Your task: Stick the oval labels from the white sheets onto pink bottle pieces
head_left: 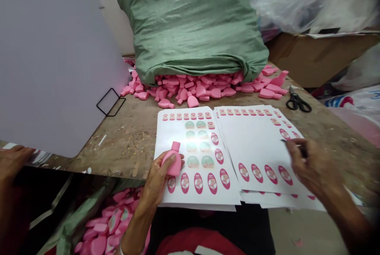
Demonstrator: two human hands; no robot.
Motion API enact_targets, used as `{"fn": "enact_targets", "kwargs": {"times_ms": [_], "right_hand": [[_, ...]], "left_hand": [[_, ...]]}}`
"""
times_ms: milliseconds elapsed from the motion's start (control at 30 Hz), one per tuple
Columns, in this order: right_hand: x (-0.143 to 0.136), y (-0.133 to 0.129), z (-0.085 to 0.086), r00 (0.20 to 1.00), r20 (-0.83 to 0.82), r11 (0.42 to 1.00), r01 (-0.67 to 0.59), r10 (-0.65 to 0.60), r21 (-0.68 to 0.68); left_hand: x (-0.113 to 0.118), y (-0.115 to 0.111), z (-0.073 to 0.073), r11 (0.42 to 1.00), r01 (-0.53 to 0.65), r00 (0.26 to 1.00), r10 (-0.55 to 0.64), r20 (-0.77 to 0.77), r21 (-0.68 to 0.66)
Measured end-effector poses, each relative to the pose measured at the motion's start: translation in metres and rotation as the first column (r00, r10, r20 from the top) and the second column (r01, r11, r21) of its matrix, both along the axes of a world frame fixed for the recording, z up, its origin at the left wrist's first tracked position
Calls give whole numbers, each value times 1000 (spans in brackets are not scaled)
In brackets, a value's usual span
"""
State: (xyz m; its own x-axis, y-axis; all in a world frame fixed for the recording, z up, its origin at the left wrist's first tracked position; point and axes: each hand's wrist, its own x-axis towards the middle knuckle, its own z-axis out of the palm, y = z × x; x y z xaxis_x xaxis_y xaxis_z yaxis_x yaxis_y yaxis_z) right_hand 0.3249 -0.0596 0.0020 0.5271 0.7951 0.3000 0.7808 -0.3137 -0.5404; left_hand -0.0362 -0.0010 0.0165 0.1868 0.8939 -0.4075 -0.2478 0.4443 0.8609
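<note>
Worn brown tabletop (130, 144), scraps and glitter-like specks on it. Far left: 1 hand (14, 158) of another person, by 1 pale panel (59, 49). Next, 1 black wire frame (111, 102) against the panel's edge. Below the tabletop, a heap of pink bottles (101, 229), too many to count; a few show green labels.

Left hand (157, 177) clamped on 1 pink bottle (177, 166), cap up, slightly tilted, over the lower left of the left sheet stack (172, 132). Top sheet there: 8 heart labels (7 across the top, 1 under at right), 8 green labels in 4 rows of 2, 7 pink ovals, 1 partly covered.

Behind: 1 green sack (196, 25), loose bottles (204, 90) along its lower edge, dozens, overlapping.

Right sheet stack (249, 140): 7 heart labels in the top row, 4 ovals along the bottom, more down the right side. Right hand (311, 166) at that side, fingertips near 1 oval; can't tell if they're together or pinching anything, dark bit at the tips is blurred.

Beyond: 1 pair of black scissors (298, 102), 1 cardboard box (320, 57), plastic bags (308, 1) above it.
</note>
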Motion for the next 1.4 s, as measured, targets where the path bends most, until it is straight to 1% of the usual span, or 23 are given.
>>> {"fn": "enact_targets", "kwargs": {"times_ms": [33,67,100,167,200,267,367,467,533,667,700,800,867,933,1067,1167,1267,1400], "right_hand": [[-26,2,3,994,-43,995,-104,103,-6],[-52,5,4,969,-61,971,-238,238,6],[-75,8,4,941,-22,941,-336,337,21],[-110,15,-1,883,112,887,-460,456,20],[-121,18,-4,856,171,868,-497,488,10],[-132,23,-11,817,241,844,-535,524,-19],[-133,27,-16,792,292,838,-541,536,-70],[-130,28,-17,778,309,833,-542,547,-108],[-129,28,-16,774,269,817,-565,574,-115],[-130,28,-15,748,119,757,-644,653,-109],[-130,28,-16,746,109,754,-650,656,-93],[-129,29,-19,771,174,786,-617,613,-33],[-127,29,-20,780,226,804,-594,584,-24],[-125,28,-20,771,236,799,-599,592,-47],[-124,29,-18,758,156,772,-631,634,-71],[-127,29,-19,784,137,795,-605,605,-48],[-131,27,-22,804,187,818,-576,565,2],[-135,21,-22,783,297,806,-588,546,66]], "left_hand": [[3,-1,1,1000,15,1000,-15,-10,17],[8,-3,2,999,37,999,-36,-18,32],[13,-5,3,997,61,998,-60,-22,45],[24,-10,2,993,104,994,-103,-27,61],[29,-13,2,990,127,991,-124,-39,68],[38,-18,0,982,173,983,-167,-76,80],[47,-23,-5,970,224,969,-212,-123,95],[50,-23,-11,961,242,965,-225,-134,131],[50,-22,-15,958,249,964,-231,-133,142],[49,-20,-20,954,266,961,-250,-117,141],[48,-20,-20,953,267,961,-253,-110,142],[47,-20,-21,954,267,963,-257,-84,134],[47,-20,-20,954,272,962,-265,-69,127],[46,-20,-18,953,276,961,-270,-67,121],[47,-19,-15,955,279,960,-273,-68,99],[47,-18,-15,958,272,962,-269,-51,85],[47,-18,-15,962,262,965,-260,-37,82],[48,-19,-12,966,246,969,-245,-24,73]]}}
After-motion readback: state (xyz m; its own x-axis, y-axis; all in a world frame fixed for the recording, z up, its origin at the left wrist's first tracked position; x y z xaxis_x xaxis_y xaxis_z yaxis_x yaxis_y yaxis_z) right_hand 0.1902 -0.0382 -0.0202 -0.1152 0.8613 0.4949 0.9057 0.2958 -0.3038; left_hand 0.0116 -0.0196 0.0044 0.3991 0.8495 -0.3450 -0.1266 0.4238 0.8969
